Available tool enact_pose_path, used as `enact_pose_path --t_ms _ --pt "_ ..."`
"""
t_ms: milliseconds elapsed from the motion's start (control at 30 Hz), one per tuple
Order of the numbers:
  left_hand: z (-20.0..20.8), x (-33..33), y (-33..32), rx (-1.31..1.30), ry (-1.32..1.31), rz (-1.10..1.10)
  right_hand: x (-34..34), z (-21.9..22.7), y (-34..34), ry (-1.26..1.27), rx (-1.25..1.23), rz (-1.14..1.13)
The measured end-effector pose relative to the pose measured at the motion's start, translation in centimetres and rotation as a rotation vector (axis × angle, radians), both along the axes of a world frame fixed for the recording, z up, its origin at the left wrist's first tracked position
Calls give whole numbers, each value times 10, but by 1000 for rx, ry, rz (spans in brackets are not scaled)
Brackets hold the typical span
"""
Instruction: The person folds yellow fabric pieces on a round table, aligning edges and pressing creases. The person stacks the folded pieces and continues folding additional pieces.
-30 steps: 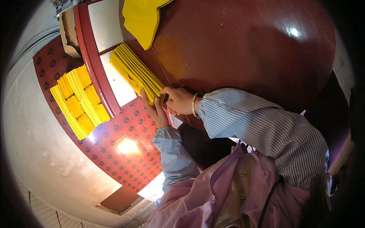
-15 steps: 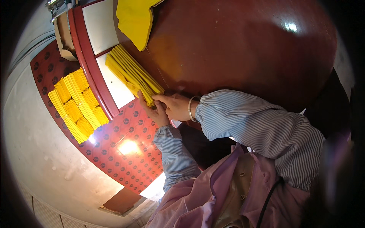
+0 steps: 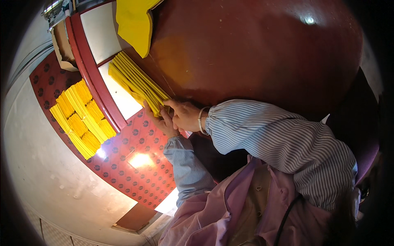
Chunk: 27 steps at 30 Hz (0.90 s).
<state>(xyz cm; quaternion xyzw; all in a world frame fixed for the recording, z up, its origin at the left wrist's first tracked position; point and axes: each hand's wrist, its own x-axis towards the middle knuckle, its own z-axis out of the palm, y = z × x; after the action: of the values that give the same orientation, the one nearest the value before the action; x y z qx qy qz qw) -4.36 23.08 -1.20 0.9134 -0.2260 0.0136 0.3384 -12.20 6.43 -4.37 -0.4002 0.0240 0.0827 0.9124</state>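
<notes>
Left hand (image 3: 162, 123) and right hand (image 3: 185, 116) are meeting at the near end of a folded yellow stack (image 3: 135, 80), their fingers crowding together and partly covering one another. One finger of the left hand is lying along the stack's left edge, with the rest of that hand bending around the near corner; how firmly it is gripping, I cannot tell. The right hand is reaching its forefinger to the same end while its other fingers are curling under, and whether it is pinching anything is staying unclear, since its palm is facing away.

The stack is lying slantwise at the left side of a dark red bench (image 3: 254, 49), its many folds showing along the top and its near tip disappearing behind the fingers. Its left side is overlapping a white panel (image 3: 125, 96), hiding part of it. Above, a yellow piece (image 3: 135, 28) is running out of the picture at the top edge.

Farther left, yellow bundles (image 3: 84, 119) are sitting in rows on a red patterned sheet (image 3: 139, 135). A cardboard box (image 3: 63, 51) is showing only partly behind the red rail (image 3: 92, 76), and the metal object (image 3: 51, 9) beyond it is blurring near the dark rim.
</notes>
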Motion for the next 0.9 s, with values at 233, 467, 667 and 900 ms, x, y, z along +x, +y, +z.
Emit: enact_pose_path --t_ms 233,467,667,900 --pt "2 0 2 74 -40 28 2 -5 11 -34 -124 -18" --pt "-5 7 10 76 -63 34 1 -4 14 -120 -329 -15" --pt "-8 5 8 -4 -31 44 -4 0 3 -139 -278 72" --pt "-6 1 4 -28 22 20 -1 -3 16 -186 -367 10"
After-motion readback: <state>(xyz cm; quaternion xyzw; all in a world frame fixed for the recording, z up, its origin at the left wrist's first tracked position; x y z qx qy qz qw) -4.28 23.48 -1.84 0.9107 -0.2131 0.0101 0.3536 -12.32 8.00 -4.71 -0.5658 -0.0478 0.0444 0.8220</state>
